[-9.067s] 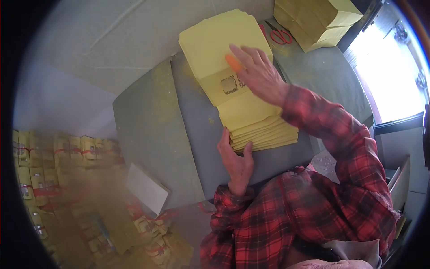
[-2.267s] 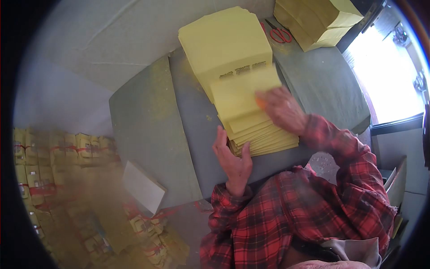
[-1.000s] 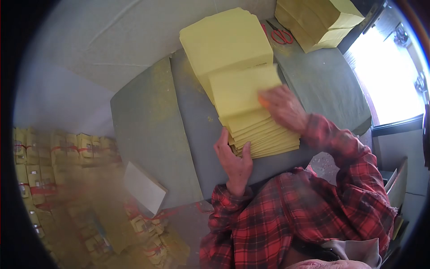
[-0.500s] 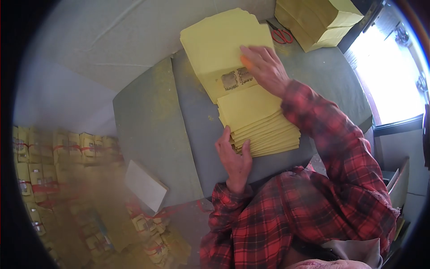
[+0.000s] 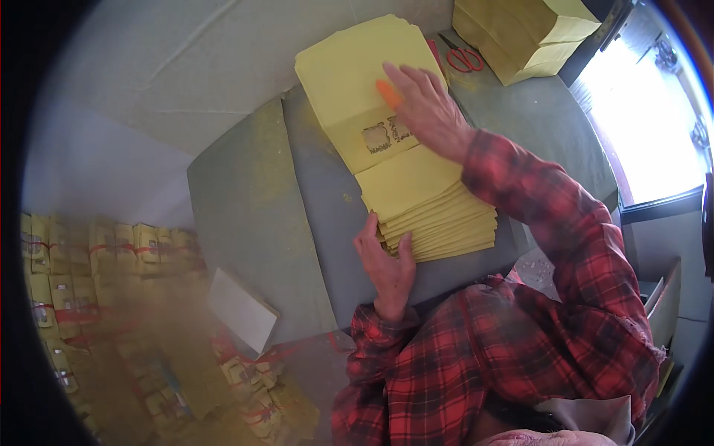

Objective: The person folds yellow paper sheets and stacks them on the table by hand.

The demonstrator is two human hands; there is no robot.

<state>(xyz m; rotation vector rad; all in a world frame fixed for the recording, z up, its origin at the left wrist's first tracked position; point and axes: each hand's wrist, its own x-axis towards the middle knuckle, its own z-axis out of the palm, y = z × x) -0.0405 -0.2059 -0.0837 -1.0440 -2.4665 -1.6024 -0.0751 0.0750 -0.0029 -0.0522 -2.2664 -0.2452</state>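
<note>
A stack of yellow paper sheets [image 5: 349,70] lies on the table, with dark printed patterns near its lower part. Over its near end rests a fanned pile of folded yellow papers [image 5: 416,186]. My right hand [image 5: 428,108] is spread over the sheets beside the print, an orange cover on one finger; no paper is gripped in it. At the left lower edge of the folded pile is my left hand [image 5: 387,264], its fingers and thumb apart and touching the paper edges.
Red-handled scissors [image 5: 465,59] lie beyond the stack, beside a large block of yellow paper [image 5: 524,37]. A white block [image 5: 243,312] sits at the table's left edge. Yellow bundles with red bands [image 5: 145,245] fill the lower left. A bright window [image 5: 647,126] is at right.
My right hand has moved from the folded pile up and left onto the flat sheets, uncovering the print again. My left hand has stayed at the pile's edge.
</note>
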